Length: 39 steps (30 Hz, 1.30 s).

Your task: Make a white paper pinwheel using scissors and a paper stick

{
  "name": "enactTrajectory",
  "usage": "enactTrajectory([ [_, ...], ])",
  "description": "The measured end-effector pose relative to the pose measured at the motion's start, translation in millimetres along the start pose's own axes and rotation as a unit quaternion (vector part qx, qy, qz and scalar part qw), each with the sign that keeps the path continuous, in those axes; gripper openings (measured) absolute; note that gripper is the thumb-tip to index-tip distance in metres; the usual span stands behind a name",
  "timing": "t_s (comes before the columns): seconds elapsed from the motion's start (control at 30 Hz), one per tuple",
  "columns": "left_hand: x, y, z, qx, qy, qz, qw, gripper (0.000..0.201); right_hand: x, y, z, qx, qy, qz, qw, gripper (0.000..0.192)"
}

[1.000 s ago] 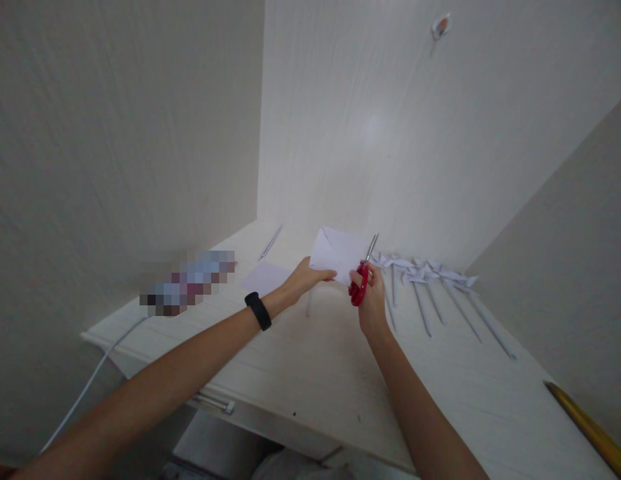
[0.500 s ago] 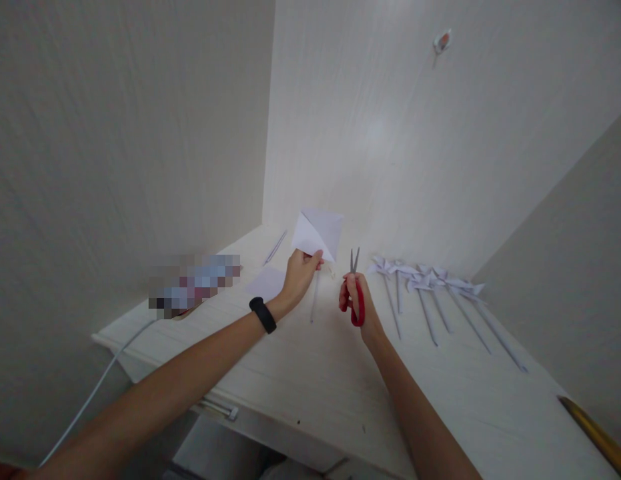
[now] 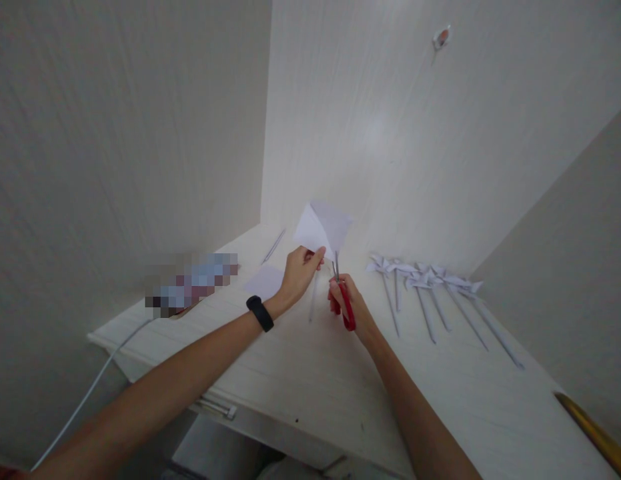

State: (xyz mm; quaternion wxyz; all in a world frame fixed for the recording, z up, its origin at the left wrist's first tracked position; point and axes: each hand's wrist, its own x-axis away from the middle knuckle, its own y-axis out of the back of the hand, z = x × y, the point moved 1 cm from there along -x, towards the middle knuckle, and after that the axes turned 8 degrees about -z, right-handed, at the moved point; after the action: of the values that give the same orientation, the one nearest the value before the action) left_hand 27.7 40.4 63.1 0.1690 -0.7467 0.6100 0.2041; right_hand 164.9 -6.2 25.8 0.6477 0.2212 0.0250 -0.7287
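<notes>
Pinched between thumb and fingers of my left hand (image 3: 303, 267) is a square sheet of white paper (image 3: 317, 227), creased along a diagonal and raised above the table. My right hand (image 3: 353, 300) grips red-handled scissors (image 3: 348, 310). Their blades are parted and point up at the paper's lower right corner; one blade overlaps that corner. Below my left hand a thin paper stick (image 3: 313, 300) lies on the table. Left of my wrist rests another sheet of paper (image 3: 264, 280).
Several paper pinwheels (image 3: 423, 275) on sticks lie in a row to the right. Thin sticks (image 3: 273, 245) lie at the back left. A blurred-out object (image 3: 195, 283) with a white cable (image 3: 97, 387) is at the left edge. Walls enclose the white table (image 3: 310, 373).
My right hand has moved the scissors left, bringing the blades to the paper's corner. The paper has turned and shifted slightly right and up in my left hand.
</notes>
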Motion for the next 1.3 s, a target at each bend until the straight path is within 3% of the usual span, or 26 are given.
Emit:
enactTrajectory([
  [0.13, 3.0, 1.0, -5.7, -0.057, -0.037, 0.033, 0.997, 0.037, 1.1, 0.1, 4.6, -0.053, -0.024, 0.026, 0.998, 0.036],
  [0.43, 4.2, 0.2, -2.1, -0.057, -0.026, 0.056, 0.996, 0.037, 5.7, 0.7, 20.2, -0.148, -0.067, 0.073, 0.984, 0.042],
  [1.3, 3.0, -1.4, -1.5, -0.004, 0.01, 0.068, 0.998, 0.031, 6.7, 1.2, 16.5, -0.167, -0.063, 0.109, 0.978, 0.038],
])
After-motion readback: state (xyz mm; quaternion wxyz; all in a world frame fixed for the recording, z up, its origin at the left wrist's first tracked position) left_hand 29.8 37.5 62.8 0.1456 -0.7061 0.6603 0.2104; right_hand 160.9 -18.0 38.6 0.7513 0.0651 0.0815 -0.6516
